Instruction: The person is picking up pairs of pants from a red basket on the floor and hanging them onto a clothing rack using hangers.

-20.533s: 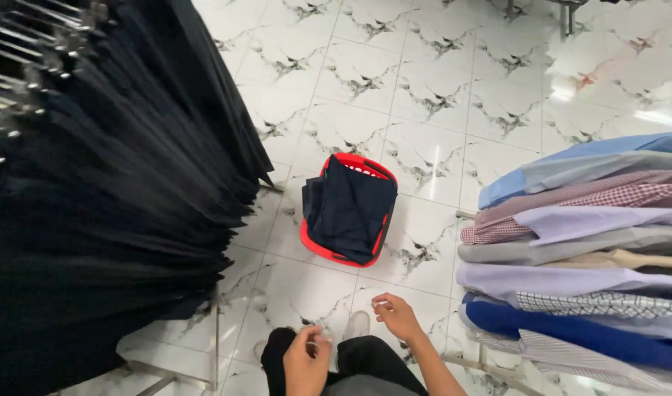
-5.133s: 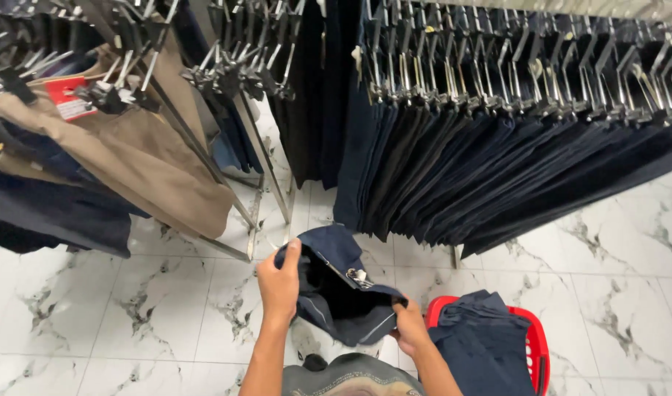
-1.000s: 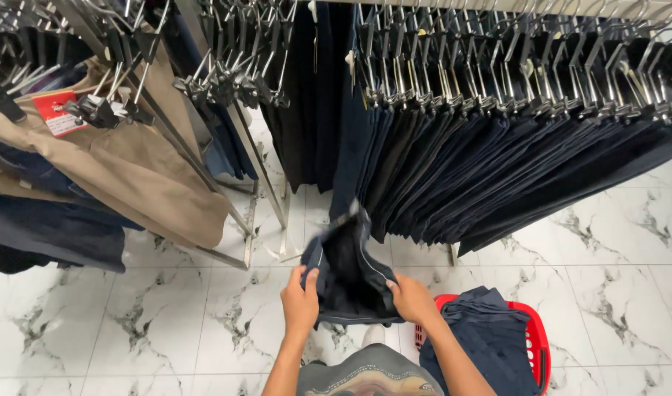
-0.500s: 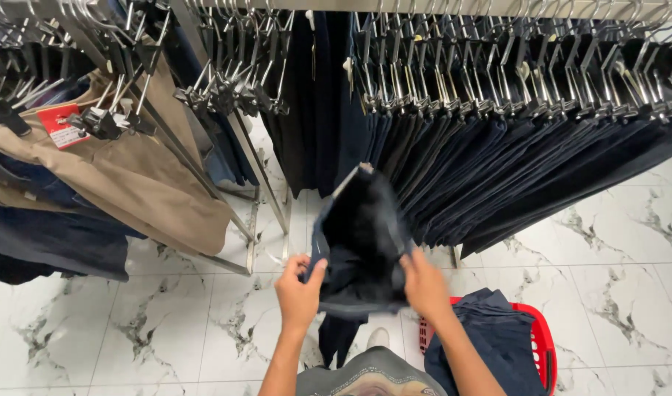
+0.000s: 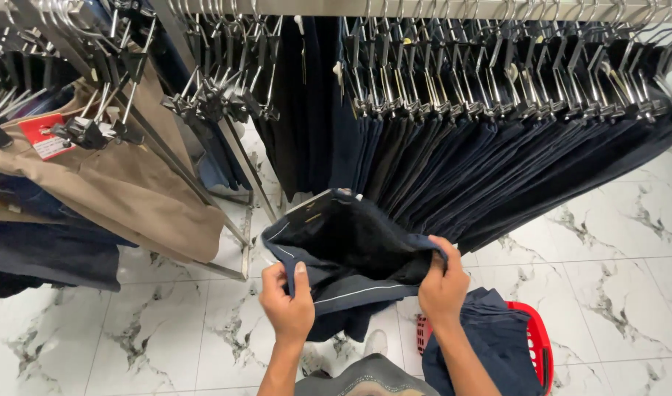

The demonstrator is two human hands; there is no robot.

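Taking the dark trousers [image 5: 350,253] held up in the middle as the landmark: to their left hangs a rack of tan trousers [image 5: 123,191] on clip hangers, with a red tag [image 5: 46,136] near the top and a slanted metal rail [image 5: 204,180] between that rack and the held pair.

The left hand [image 5: 288,308] is clenched on the left side of the waistband, thumb on top. The right hand [image 5: 442,286] grips the right side, fingers curled over the edge, so the waist gapes open between them. The cloth looks soft and limp, fairly light, sagging wherever it is not held; the stiffer waistband is probably the surest place to hold, since the legs droop loosely below.

Just behind the trousers, a long row of dark hanging trousers [image 5: 497,147] crowds close, leaving little room upward. Below and to the right sits a red basket [image 5: 537,345] with more dark clothes, touching the forearm's side. Marble floor [image 5: 629,249] shows farther right.
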